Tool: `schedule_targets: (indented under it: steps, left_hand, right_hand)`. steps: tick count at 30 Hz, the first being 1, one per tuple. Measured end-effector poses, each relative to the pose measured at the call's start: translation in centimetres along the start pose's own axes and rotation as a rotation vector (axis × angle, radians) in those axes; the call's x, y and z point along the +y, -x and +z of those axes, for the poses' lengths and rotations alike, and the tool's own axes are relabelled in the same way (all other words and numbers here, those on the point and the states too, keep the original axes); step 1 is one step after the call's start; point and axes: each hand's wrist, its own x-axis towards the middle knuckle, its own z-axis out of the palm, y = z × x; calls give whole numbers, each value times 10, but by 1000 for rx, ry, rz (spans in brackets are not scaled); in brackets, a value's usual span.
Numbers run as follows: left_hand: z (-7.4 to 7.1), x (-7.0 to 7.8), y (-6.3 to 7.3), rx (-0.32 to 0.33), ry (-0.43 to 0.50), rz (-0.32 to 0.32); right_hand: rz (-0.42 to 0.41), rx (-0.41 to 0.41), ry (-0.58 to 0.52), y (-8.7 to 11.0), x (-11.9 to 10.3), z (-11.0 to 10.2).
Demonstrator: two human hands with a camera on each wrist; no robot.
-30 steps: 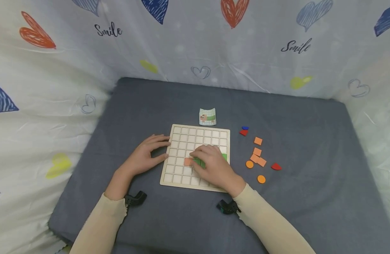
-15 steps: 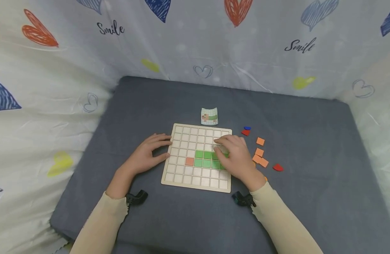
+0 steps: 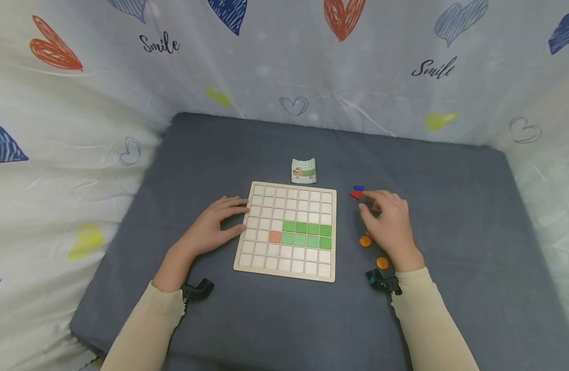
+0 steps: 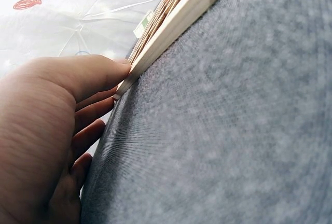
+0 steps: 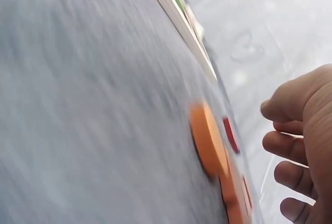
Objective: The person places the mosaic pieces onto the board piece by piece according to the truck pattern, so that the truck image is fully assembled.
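My left hand [image 3: 210, 229] rests beside the pale gridded board [image 3: 284, 251], its fingertips at the left edge. In the left wrist view, the thumb [image 4: 104, 73] touches the board's side. Two rows of green squares [image 3: 300, 228] lie in the grid, with one salmon square [image 3: 274, 237] to their left. Over the loose pieces at right, my right hand [image 3: 388, 224] has its fingers loosely bent, holding nothing visible. It mostly hides the orange squares. A red piece [image 3: 356, 195] lies near its index fingertip. The right wrist view shows an orange disc [image 5: 207, 138] below the fingers.
A small picture card [image 3: 304, 171] lies behind the board. A blue piece [image 3: 359, 187] sits behind the red one. Another orange disc [image 3: 382, 263] is near the right wrist. Dark grey cloth [image 3: 219, 154] covers the table, and a white printed curtain [image 3: 265, 67] hangs around it.
My right hand has moved off the board to the right, over the loose pieces, uncovering the green squares. The left hand has stayed at the board's edge.
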Motion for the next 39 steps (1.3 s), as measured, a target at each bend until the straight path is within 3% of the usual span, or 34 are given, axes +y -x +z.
schedule_targets:
  steps: [8,14,28,39]
  left_hand:
    - [1,1,0,1,-3,6]
    - [1,2,-1,-6,-4,4]
    - [0,4,-1,-6,-5,3]
    - [-2,4,1,-8,-2,-18]
  right_hand:
    - [111,-53,17,4,26,-15]
    - [155,-120,-31,6,41,-19]
    - [151,-221,-23,3,46,-29]
    - [150,-230,-21,1,47,-25]
